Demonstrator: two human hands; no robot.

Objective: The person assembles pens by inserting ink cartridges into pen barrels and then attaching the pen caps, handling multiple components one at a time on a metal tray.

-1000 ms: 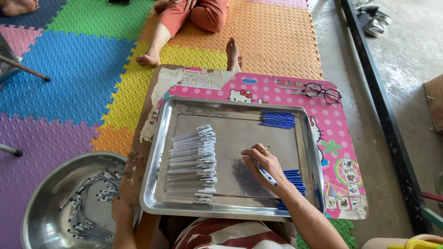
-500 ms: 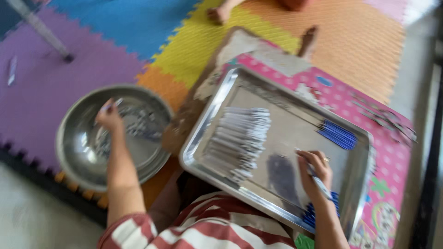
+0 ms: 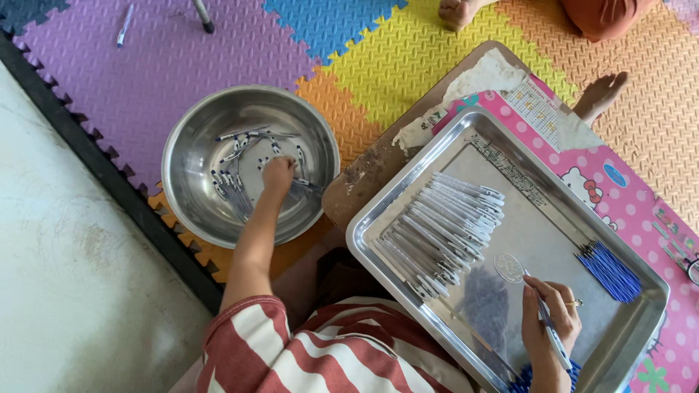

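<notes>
Head view showed many finished pens (image 3: 444, 225) rowed in the tray (image 3: 378, 218), right hand (image 3: 550, 320) pinching a pen (image 3: 551, 336), left hand (image 3: 277, 175) curled over loose parts (image 3: 233, 189) left in the bowl (image 3: 191, 131).

A round steel bowl (image 3: 191, 145) sits on the foam floor mat just left of a rectangular steel tray (image 3: 378, 218). Loose white pen parts (image 3: 231, 188) with blue tips lie scattered inside the bowl. One slim white pen (image 3: 547, 329) stands tilted above the tray's near right corner, gripped between fingers.
</notes>
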